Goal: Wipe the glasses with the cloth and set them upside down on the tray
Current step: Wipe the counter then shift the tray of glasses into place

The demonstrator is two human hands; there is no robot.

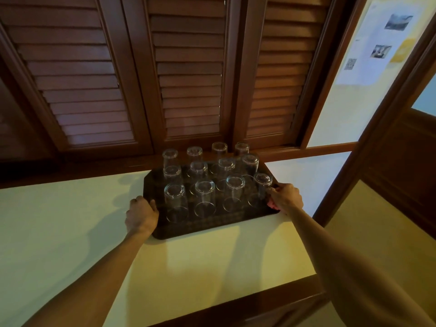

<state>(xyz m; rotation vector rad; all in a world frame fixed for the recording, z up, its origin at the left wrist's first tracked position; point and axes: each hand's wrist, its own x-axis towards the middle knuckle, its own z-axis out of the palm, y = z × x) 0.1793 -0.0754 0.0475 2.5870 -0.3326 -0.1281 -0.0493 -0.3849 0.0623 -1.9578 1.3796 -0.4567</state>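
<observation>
- Head view: dark tray [203,228] sits on pale counter [70,220], centre of frame, far edge up against the wooden sill [306,151] under the shutters.
- Twelve clear glasses [204,197] stand upside down on tray, three rows of four; back row sits right by the sill.
- Left hand [141,214] at left-centre of frame, fingers curled over tray's left rim, gripping it.
- Right hand [286,198] at right-centre, gripping tray's right rim; fingertips just beside the front-right glass [263,185], contact with it cannot be told.
- Both forearms run in from the lower corners of the frame.
- Tray's near edge is well back from the counter's front edge; bare counter strip lies between, lower centre.
- Wide bare counter to the left of tray, out to the left frame edge.
- Right of tray: only a narrow counter strip before the wooden door frame [377,138], right side of frame.
- Wood trim [271,300] lines the counter front, bottom centre.
- Louvred shutters [184,67] fill the upper frame; paper notice [377,41] on wall, upper right.
- No cloth in view.
</observation>
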